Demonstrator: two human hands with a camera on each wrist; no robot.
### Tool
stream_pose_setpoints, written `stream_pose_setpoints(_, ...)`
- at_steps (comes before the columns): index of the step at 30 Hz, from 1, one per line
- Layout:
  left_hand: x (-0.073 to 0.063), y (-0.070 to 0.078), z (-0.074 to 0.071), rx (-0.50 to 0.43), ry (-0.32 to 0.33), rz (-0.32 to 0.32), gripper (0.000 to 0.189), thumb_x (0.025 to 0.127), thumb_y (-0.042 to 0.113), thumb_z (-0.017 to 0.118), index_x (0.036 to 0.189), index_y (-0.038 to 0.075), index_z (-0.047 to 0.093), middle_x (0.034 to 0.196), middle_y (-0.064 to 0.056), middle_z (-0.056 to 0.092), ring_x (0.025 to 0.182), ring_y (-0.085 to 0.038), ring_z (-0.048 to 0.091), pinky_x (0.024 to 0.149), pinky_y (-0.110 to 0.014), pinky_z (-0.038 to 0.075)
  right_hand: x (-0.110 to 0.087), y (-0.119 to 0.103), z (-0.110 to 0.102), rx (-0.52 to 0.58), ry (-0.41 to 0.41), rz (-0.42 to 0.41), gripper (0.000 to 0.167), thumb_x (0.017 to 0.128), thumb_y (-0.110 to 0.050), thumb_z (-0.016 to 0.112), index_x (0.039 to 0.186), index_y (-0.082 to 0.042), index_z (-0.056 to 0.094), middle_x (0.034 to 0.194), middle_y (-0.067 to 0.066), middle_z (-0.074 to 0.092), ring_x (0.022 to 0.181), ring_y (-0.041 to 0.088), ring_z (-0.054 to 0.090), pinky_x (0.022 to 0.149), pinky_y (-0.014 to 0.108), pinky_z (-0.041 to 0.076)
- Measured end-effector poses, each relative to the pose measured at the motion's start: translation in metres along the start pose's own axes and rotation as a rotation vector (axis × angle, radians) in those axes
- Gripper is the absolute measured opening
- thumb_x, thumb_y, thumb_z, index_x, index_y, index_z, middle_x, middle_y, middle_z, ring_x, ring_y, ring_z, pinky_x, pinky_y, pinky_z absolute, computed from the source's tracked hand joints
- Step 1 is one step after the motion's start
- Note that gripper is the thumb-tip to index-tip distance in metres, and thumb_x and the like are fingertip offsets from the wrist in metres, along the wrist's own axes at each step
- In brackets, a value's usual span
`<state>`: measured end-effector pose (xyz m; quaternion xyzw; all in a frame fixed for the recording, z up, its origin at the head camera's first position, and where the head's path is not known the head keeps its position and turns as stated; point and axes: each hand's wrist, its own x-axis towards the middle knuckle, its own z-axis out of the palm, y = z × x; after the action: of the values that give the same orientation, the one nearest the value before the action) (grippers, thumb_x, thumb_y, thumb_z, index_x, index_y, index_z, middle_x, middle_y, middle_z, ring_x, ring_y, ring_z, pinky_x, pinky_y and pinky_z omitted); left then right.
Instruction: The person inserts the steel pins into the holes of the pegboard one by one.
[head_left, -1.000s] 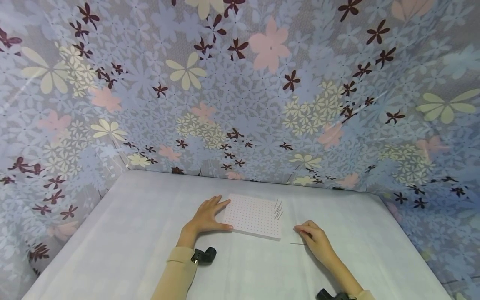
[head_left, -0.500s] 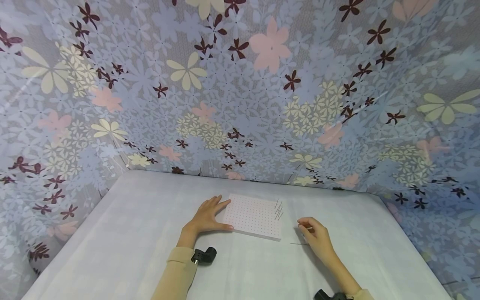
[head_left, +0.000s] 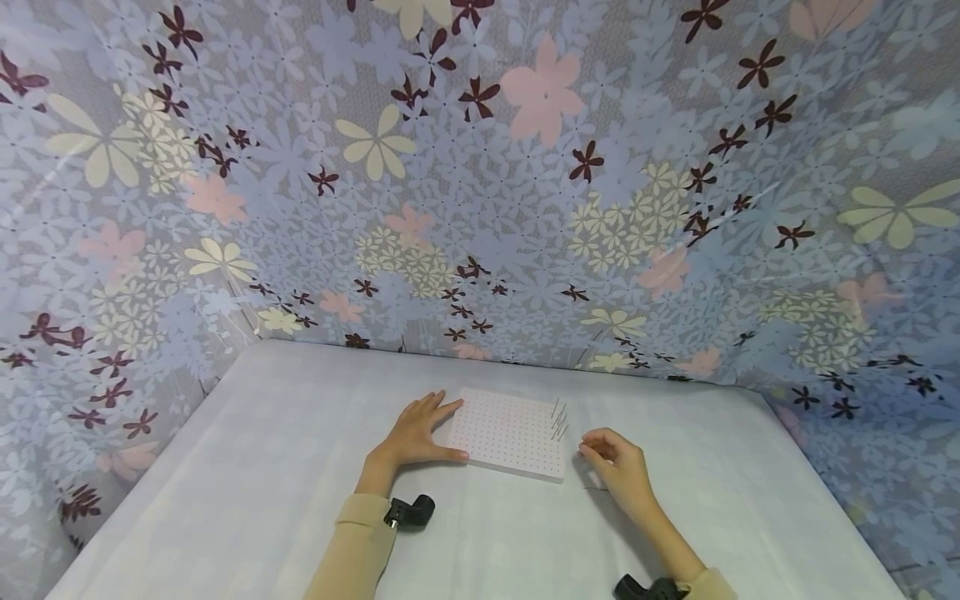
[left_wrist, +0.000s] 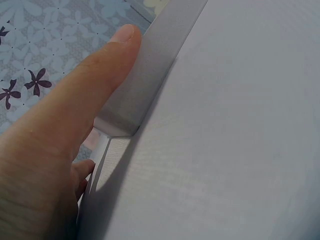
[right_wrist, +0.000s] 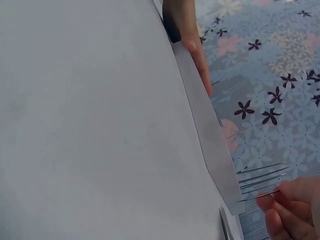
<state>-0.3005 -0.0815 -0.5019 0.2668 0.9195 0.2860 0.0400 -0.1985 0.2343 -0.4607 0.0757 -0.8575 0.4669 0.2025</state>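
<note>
A white board (head_left: 510, 429) with a grid of small dots lies flat on the table. My left hand (head_left: 416, 433) spreads around its left end, fingers straight; the thumb (left_wrist: 107, 65) rests along the near side wall. Several thin metal needles (head_left: 559, 419) stand upright in rows along the board's right edge. Just right of them is my right hand (head_left: 618, 467). Between thumb and forefinger it pinches another thin needle (right_wrist: 267, 195), whose far end overlaps the board's corner in the right wrist view. One more needle (head_left: 595, 489) lies on the cloth below this hand.
White cloth (head_left: 247, 483) covers the table. A flowered curtain (head_left: 450, 208) rises behind it and along both sides. Each wrist carries a small black camera, such as the left wrist camera (head_left: 411, 512).
My right hand, first drawn slightly to the right, has moved left towards the board's right edge, fingers still pinched. My left hand and the board have stayed in place.
</note>
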Motion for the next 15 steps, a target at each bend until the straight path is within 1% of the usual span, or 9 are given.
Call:
stream_pose_setpoints(7, 0.0, 0.0, 0.001, 0.0, 0.004, 0.003, 0.092, 0.069, 0.053, 0.078, 0.147, 0.024, 0.038, 0.157, -0.019, 0.024, 0.145, -0.041, 0.021, 0.119, -0.057, 0.016, 0.001, -0.001, 0.005, 0.078, 0.001, -0.003, 0.009, 0.081, 0.01, 0.066, 0.09, 0.012, 0.063, 0.081, 0.024, 0.069, 0.069, 0.019, 0.07, 0.065, 0.014, 0.054)
stream_pose_setpoints(11, 0.001, -0.001, 0.002, 0.005, 0.006, 0.0, 0.092, 0.068, 0.054, 0.078, 0.147, 0.025, 0.038, 0.157, -0.019, 0.024, 0.145, -0.041, 0.022, 0.119, -0.057, 0.016, 0.003, 0.0, 0.009, 0.089, -0.005, -0.009, 0.009, 0.081, 0.01, 0.066, 0.09, 0.012, 0.063, 0.08, 0.022, 0.069, 0.07, 0.017, 0.07, 0.065, 0.014, 0.055)
stream_pose_setpoints(15, 0.001, -0.002, 0.002, 0.003, 0.009, 0.002, 0.092, 0.069, 0.054, 0.077, 0.147, 0.025, 0.038, 0.157, -0.019, 0.024, 0.145, -0.041, 0.021, 0.119, -0.058, 0.016, 0.005, 0.001, 0.012, 0.085, 0.006, -0.008, 0.007, 0.081, 0.01, 0.066, 0.088, 0.01, 0.064, 0.079, 0.021, 0.069, 0.069, 0.02, 0.071, 0.064, 0.014, 0.054)
